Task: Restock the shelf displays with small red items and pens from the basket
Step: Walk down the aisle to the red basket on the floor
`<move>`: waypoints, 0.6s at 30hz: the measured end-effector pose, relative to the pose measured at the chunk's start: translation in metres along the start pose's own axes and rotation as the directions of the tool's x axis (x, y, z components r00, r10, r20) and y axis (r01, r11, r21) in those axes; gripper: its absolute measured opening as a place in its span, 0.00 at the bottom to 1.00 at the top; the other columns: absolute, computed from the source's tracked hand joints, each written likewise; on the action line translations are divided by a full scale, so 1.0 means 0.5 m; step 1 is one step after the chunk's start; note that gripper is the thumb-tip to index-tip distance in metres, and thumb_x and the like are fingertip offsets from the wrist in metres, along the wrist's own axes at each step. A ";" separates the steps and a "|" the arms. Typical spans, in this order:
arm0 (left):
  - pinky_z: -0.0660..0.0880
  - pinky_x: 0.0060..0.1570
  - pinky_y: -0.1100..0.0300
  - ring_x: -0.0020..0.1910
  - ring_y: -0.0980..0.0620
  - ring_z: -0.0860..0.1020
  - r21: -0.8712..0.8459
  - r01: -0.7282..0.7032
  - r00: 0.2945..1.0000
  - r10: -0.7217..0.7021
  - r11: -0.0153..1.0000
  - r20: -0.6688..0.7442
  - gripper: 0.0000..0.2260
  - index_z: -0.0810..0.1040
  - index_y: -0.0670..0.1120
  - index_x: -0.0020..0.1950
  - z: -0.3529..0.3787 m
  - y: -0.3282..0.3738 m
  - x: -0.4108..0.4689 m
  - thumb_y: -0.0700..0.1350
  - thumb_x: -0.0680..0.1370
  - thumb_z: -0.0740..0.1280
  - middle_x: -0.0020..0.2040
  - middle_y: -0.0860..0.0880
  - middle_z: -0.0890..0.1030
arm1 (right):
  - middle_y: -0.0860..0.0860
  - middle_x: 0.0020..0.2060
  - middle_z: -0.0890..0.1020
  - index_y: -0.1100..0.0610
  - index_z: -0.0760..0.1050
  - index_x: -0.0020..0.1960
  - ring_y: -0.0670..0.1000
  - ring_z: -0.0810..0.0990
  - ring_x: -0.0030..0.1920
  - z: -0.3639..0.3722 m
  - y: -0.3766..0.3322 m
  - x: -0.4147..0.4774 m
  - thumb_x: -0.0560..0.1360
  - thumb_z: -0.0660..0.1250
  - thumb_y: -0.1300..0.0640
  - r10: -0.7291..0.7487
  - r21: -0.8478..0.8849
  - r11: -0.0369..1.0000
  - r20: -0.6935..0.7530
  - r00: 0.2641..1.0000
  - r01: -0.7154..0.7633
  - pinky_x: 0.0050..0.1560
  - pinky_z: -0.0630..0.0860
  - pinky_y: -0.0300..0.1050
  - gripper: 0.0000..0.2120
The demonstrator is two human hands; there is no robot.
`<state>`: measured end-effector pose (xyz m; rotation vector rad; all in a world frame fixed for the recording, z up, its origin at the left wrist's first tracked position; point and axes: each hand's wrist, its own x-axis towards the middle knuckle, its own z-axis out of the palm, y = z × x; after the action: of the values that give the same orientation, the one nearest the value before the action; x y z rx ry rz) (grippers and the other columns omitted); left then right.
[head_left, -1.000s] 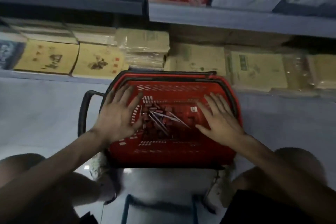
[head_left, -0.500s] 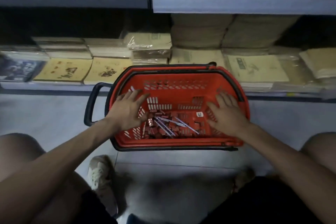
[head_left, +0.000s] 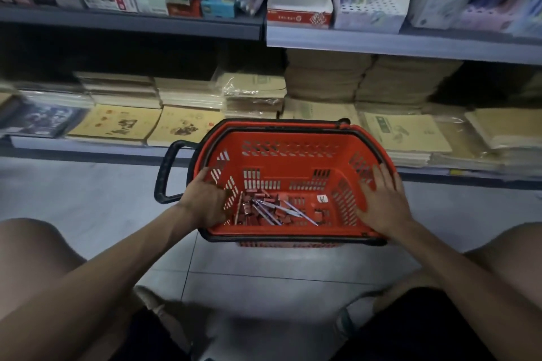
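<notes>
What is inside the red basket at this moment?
A pile of small red items with several pens lying across it, and a white tag beside them. The left hand covers the pile's left edge, so anything under it is hidden.

Red basket [head_left: 281,161] on floor before shelf [head_left: 88,145]; small red items [head_left: 249,209] and pens [head_left: 299,214] heaped at bottom.

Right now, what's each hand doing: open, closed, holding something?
Left hand: fingers curled at the left wall of the basket; whether they hold anything cannot be told.
Right hand: open, straight fingers resting on the basket's right wall.
</notes>
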<state>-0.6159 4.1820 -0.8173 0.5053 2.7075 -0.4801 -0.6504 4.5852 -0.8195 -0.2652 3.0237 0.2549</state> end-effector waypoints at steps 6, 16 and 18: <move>0.42 0.80 0.46 0.68 0.53 0.76 -0.037 0.038 0.999 -0.038 0.999 0.000 0.31 0.81 0.52 0.67 0.023 -0.026 -0.032 0.67 0.80 0.49 0.60 0.52 0.85 | 0.63 0.80 0.55 0.55 0.75 0.70 0.64 0.49 0.81 0.012 -0.031 0.039 0.75 0.68 0.46 0.141 0.130 0.984 -0.122 0.983 -0.125 0.79 0.55 0.64 0.26; 0.58 0.72 0.52 0.62 0.52 0.78 -0.052 0.253 0.967 -0.251 0.966 0.037 0.29 0.85 0.52 0.58 0.107 -0.116 -0.154 0.69 0.78 0.54 0.54 0.53 0.86 | 0.68 0.80 0.52 0.56 0.76 0.69 0.66 0.47 0.81 -0.025 -0.217 0.157 0.75 0.66 0.47 -0.161 0.052 0.984 -0.160 0.974 0.171 0.81 0.47 0.61 0.25; 0.59 0.72 0.52 0.63 0.52 0.77 -0.040 0.299 0.951 -0.295 0.953 0.090 0.29 0.84 0.52 0.60 0.118 -0.131 -0.175 0.69 0.78 0.54 0.57 0.53 0.85 | 0.68 0.80 0.53 0.56 0.76 0.69 0.66 0.48 0.81 -0.039 -0.260 0.172 0.74 0.67 0.46 -0.204 0.037 0.976 -0.162 0.965 0.213 0.81 0.48 0.61 0.25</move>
<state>-0.5493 4.0771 -0.8185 0.0581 2.7167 -0.4920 -0.7127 4.4416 -0.8303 -0.6234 3.1167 0.1399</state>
